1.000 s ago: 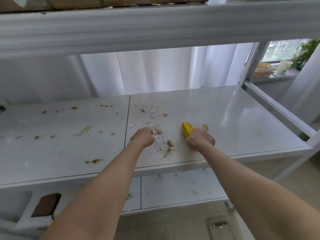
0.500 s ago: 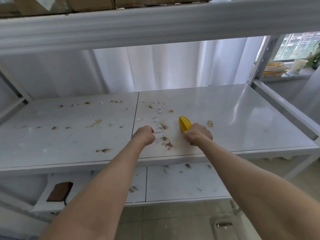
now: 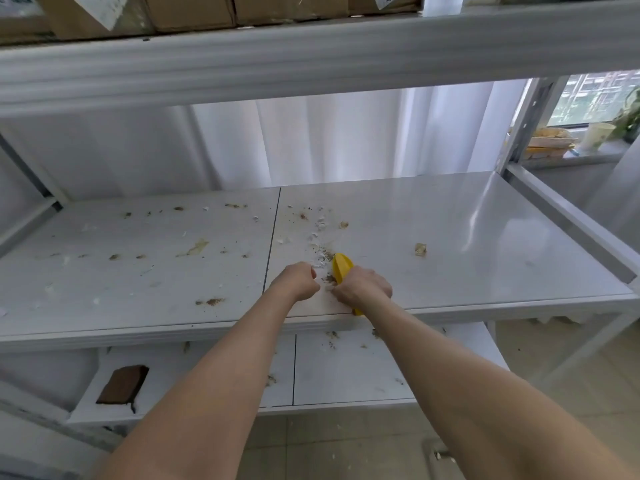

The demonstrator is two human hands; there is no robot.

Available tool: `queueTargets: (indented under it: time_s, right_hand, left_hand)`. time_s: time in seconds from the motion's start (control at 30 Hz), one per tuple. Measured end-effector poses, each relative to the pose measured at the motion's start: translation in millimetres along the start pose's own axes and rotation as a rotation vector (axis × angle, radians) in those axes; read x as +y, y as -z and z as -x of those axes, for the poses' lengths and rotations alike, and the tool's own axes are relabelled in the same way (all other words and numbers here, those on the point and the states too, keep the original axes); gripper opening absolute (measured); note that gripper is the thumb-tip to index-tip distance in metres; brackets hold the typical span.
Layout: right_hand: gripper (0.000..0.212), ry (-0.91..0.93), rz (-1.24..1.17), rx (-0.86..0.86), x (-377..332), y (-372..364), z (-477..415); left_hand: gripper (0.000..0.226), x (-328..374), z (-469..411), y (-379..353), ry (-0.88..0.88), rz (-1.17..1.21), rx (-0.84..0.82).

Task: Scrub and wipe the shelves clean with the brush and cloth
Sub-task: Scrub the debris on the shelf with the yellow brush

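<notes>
Brush (image 3: pixel 342 268): a yellow, hard moulded plastic body, tapered and ridged at the exposed far end. The bristles are hidden beneath it. It sits on the middle shelf (image 3: pixel 485 237), on the right-hand panel, near the front edge and just right of the panel seam.

My right hand (image 3: pixel 363 289) wraps over its back with the fingers curled round the body. A yellow tip shows beside my wrist at the shelf lip. I judge the brush light and rigid, and smooth enough to slip if wet. The hold therefore belongs over the top, with the palm bearing down.

My left hand (image 3: pixel 297 280) rests just beside it as a closed fist on the shelf, and no cloth shows in it.

Around the brush lie brown crumbs and white flakes (image 3: pixel 318 233), dry and loose by the look of them. One pale clump (image 3: pixel 420 249) sits apart to the right.

The shelf surface is glossy, flat and white. Its left panel carries a dried tan smear (image 3: pixel 195 247), which likely needs harder scrubbing. The lower shelf (image 3: pixel 346 375) holds scattered bits and a brown block (image 3: pixel 123 384).
</notes>
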State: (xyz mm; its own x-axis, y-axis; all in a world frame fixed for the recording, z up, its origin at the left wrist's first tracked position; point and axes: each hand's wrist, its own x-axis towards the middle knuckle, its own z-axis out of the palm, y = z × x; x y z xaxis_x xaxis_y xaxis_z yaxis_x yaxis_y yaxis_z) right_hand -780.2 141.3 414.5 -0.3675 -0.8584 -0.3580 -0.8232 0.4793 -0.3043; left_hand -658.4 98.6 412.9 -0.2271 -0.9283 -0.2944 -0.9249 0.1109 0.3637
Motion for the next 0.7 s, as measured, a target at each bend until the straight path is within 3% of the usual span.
queueTargets:
  time_s: [0.13, 0.37, 0.53, 0.7]
  right_hand:
    - [0.012, 0.027, -0.073, 0.047, -4, 14, -13]
    - [0.039, -0.108, -0.132, 0.189, 25, 51, -51]
    - [0.042, -0.190, -0.059, 0.179, 22, 46, -72]
    - [0.042, -0.078, 0.024, 0.123, -31, 21, -77]
  left_hand:
    - [0.037, -8, -6, 9, 0.000, 0.031, 0.064]
    - [0.035, -14, -27, 19, -0.017, 0.069, 0.157]
    - [0.035, -19, -48, 20, -0.032, 0.080, 0.155]
    - [0.034, -25, -67, 25, -0.012, 0.063, 0.134]
